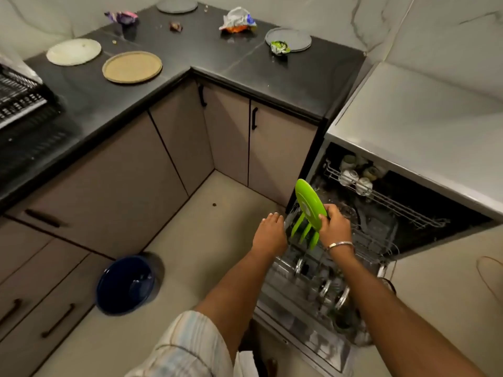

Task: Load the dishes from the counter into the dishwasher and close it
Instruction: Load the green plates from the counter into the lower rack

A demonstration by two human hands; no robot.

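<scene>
The right hand (334, 227) pinches the green plate (310, 204) on its edge, upright, above the lower rack (313, 281) of the dishwasher (408, 213) — probably so it can slide between the prongs. The left hand (269, 232) rests with relaxed, straight fingers at the rack's left edge, perhaps to steady it. Green cutlery (303, 231) stands under the plate and may block it. Left of the dishwasher, the worktop (272, 77) carries four plates and wrappers — a blue bowl (125, 284) lies on the floor.
</scene>
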